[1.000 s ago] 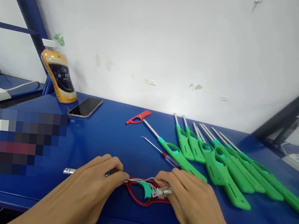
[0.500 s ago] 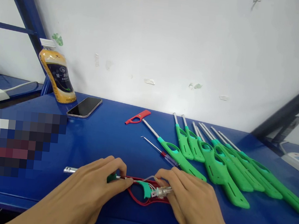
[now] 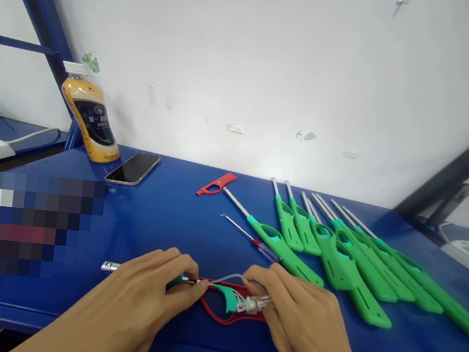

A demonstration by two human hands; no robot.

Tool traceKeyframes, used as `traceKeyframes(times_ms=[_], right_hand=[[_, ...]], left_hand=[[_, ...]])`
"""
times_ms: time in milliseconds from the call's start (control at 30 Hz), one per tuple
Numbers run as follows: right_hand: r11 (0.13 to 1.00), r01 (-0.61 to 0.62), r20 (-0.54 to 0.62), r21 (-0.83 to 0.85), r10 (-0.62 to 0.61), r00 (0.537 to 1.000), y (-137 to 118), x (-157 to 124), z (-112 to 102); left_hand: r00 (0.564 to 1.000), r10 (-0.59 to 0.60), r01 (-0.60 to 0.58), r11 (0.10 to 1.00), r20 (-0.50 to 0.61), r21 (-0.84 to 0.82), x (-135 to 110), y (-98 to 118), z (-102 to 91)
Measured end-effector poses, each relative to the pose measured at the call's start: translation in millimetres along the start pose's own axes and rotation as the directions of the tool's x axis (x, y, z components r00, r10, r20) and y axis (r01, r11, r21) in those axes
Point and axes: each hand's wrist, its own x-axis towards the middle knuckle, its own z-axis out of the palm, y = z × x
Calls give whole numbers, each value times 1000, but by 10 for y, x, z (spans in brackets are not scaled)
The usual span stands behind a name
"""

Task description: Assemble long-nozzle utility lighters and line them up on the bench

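Note:
An opened red gas lighter shell (image 3: pixel 226 321) lies at the front of the table between my hands, with a teal trigger (image 3: pixel 229 299) in it. My left hand (image 3: pixel 166 285) is closed in a pinch at the shell's front end, thumb and index finger on a thin clear tube (image 3: pixel 224 278). The lighter's metal barrel (image 3: pixel 110 266) sticks out left of that hand. My right hand (image 3: pixel 299 307) is closed around a clear gas tank with a metal valve (image 3: pixel 253 304), partly hidden by its fingers. The tube arches from the right fingertips to the left ones.
A hooked screwdriver (image 3: pixel 253 240) and a green lighter (image 3: pixel 289 250) lie beyond my right hand. Several more green lighters (image 3: pixel 346 264) spread rightward. Farther back are a red shell half (image 3: pixel 219 183), a phone (image 3: pixel 133 168) and a bottle (image 3: pixel 91 118). A pixelated patch covers the left.
The thin clear tube now reaches my left fingertips and lies in a longer arch. My left thumb has shifted slightly; both hands otherwise stay in place.

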Motion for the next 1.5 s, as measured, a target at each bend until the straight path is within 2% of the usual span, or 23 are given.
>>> traceKeyframes(times_ms=[133, 300, 400, 500, 600, 900, 1167, 1367, 1500], right_hand=[[1000, -8, 19, 8, 8, 1000, 14, -7, 4], [999, -7, 39, 33, 6, 999, 25, -13, 0], [999, -9, 44, 31, 8, 999, 25, -21, -6], [1000, -11, 33, 26, 10, 999, 35, -45, -5], [999, -24, 11, 46, 23, 1000, 55, -76, 1], [994, -52, 25, 98, 49, 998, 67, -99, 0], [980, -197, 8, 33, 197, 980, 17, -189, -108], [965, -198, 97, 171, 184, 978, 40, -126, -109], [963, -200, 90, 181, 186, 978, 46, -143, -109]], left_hand=[[1000, 10, -10, 1000, 2, -8, -19, 11, 8], [991, 4, 10, 995, -132, 102, 90, 101, 95], [970, -43, 44, 999, -239, -1, 257, 179, 192], [948, -46, -2, 989, -316, -149, 416, 223, 296], [934, -46, -37, 974, -354, -225, 490, 222, 365], [932, -111, 5, 956, -344, -295, 472, 231, 405], [921, -138, 19, 950, -364, -313, 458, 252, 417], [916, -140, 8, 944, -375, -331, 464, 264, 398], [920, -131, -5, 939, -369, -344, 470, 263, 390]])
